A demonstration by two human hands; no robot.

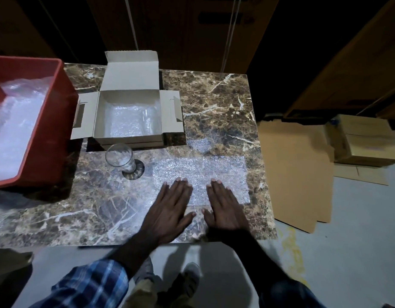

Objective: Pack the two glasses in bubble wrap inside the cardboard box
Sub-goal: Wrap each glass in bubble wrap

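While both hands are laid flat, fingers straight and together, a sheet of bubble wrap (201,174) is pressed against the marble-patterned bench (103,210): the left hand (170,210) covers the sheet's near left part and the right hand (225,207) its near middle, the two being kept slightly apart with nothing gripped in either. One glass (122,158) is seen standing upright on the bench, just left of the sheet and just in front of the cardboard box (127,114), without touching either hand. The box is set open at the far middle of the bench, its lid raised behind and its side flaps spread out; it is lined with bubble wrap, and a second glass (150,121) is faintly made out lying on its side in the right part of the lining (its outline is hard to trace against the plastic). A red crate (52,130) holding more bubble wrap is placed at the left edge of the bench. Flattened cardboard (296,174) is spread on the floor to the right, beside stacked cartons (365,141).
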